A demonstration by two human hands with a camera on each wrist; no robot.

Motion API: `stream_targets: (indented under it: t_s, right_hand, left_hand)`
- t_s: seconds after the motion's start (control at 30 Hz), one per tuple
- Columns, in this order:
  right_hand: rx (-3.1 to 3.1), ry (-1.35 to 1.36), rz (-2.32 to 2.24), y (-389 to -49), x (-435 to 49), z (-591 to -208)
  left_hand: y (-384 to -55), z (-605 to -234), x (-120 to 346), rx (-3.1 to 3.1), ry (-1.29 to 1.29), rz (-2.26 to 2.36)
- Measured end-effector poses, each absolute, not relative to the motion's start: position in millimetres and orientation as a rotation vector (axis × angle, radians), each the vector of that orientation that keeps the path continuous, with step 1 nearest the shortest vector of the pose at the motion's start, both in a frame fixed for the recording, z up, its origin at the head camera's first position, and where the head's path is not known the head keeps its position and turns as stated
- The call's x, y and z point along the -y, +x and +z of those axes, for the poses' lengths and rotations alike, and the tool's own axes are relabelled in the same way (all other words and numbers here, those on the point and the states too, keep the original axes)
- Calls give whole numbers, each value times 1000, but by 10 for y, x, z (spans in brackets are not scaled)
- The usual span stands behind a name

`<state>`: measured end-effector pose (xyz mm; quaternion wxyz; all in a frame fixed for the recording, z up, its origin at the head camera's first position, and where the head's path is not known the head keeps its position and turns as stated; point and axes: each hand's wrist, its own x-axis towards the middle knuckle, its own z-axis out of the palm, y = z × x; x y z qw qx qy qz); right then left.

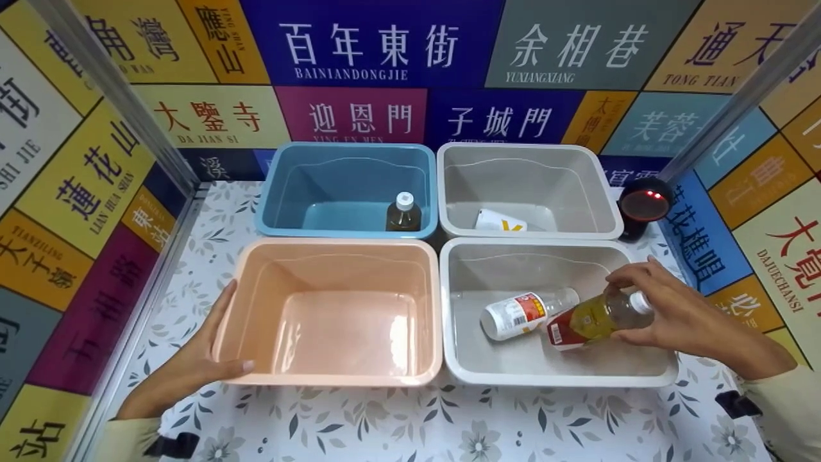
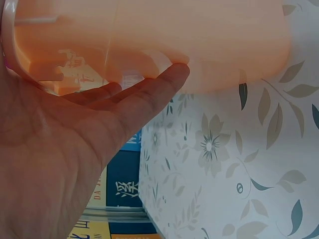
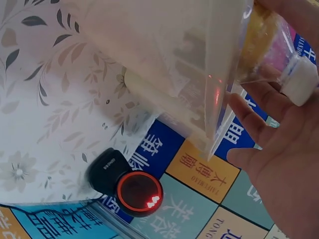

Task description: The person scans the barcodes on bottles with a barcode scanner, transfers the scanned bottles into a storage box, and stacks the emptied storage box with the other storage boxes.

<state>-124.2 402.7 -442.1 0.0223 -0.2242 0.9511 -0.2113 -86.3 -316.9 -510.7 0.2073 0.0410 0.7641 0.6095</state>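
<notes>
My right hand [image 1: 670, 314] grips a clear plastic bottle [image 1: 587, 319] near its white cap, thumb on one side and fingers on the other. The bottle has a red and yellow-green label and is tilted, base to the left, over the front right grey bin [image 1: 558, 378]. Inside that bin lies another bottle [image 1: 513, 317] with a white and red label. My left hand [image 1: 192, 359] rests on the left side of the peach bin [image 1: 333, 378], thumb at its front rim. In the left wrist view, straight fingers [image 2: 154, 92] touch the bin's outer wall.
Behind stand a blue bin [image 1: 301, 221] with a dark capped bottle [image 1: 403, 213] and a second grey bin [image 1: 577, 192] with a white item [image 1: 500, 221]. A black device with red lights [image 1: 644, 202] stands at the back right. Printed panels [image 1: 365, 51] wall the table.
</notes>
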Motion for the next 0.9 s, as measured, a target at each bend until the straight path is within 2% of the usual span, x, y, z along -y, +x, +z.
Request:
stream_targets:
  t_s: [0.57, 0.9]
  right_hand:
    - [-2998, -310, -1071, -1263, -4135, -4271]
    - [-2965, -246, -1339, -1289, -4230, -4286]
  left_hand:
    - [-863, -5121, 3182, -2162, 142, 1690]
    - [-866, -5116, 3179, -2154, 122, 1680]
